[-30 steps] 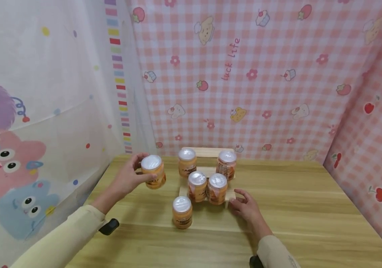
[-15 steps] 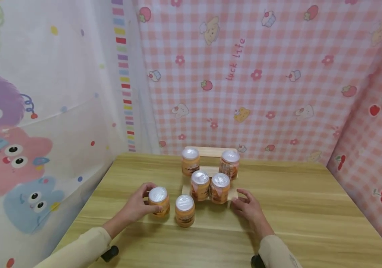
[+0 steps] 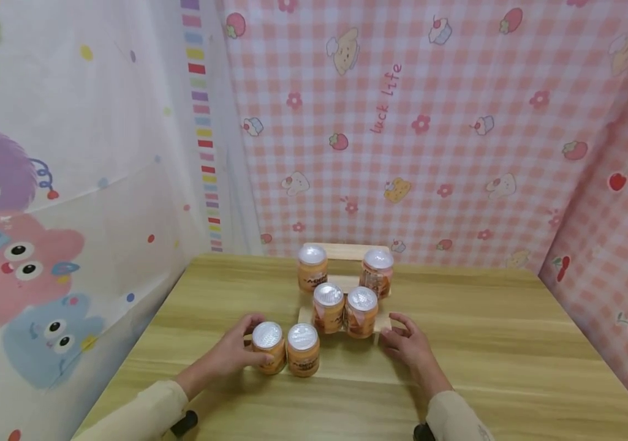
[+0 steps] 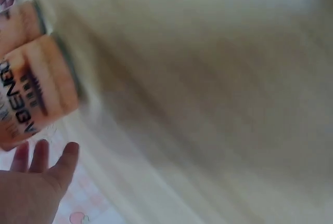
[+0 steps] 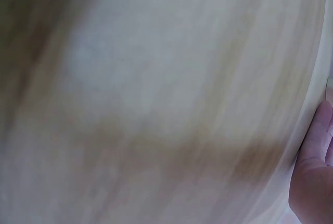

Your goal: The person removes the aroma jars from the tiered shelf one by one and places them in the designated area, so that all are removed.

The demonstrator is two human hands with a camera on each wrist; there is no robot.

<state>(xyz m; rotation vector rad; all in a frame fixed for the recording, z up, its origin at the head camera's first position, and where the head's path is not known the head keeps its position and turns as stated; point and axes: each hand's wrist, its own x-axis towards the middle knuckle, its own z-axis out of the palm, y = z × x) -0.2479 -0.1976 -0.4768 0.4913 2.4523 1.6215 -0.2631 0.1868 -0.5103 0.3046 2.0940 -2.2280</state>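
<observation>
A left hand (image 3: 236, 350) clasps a can (image 3: 271, 344), contents hidden, at eight o'clock of a wooden stand (image 3: 345, 252) bearing four cans (image 3: 329, 308). At four o'clock, the right hand's (image 3: 408, 344) grip is unclear.

Bright lids (image 3: 302, 336), pale wood and matt cloth surrounded your work.
The 6 cans (image 3: 304, 361) before you had glossy, silvery, metallic-looking lids, some finely ribbed, above smooth orange printed sides with a soft sheen; you could not have told metal from plastic there. The rack (image 3: 347, 252) looked like smooth, matt, unpainted wood. Your table (image 3: 490, 343) showed streaked wood grain under a satin finish, solid or laminate unclear. The pink checked backdrop (image 3: 396, 153) looked like matt printed cloth, and the white sheet (image 3: 126, 122) on your left was smooth and creased. Your cream sleeves (image 3: 137, 410) were matt fabric; the black wrist pieces (image 3: 185, 424) looked like plastic.
</observation>
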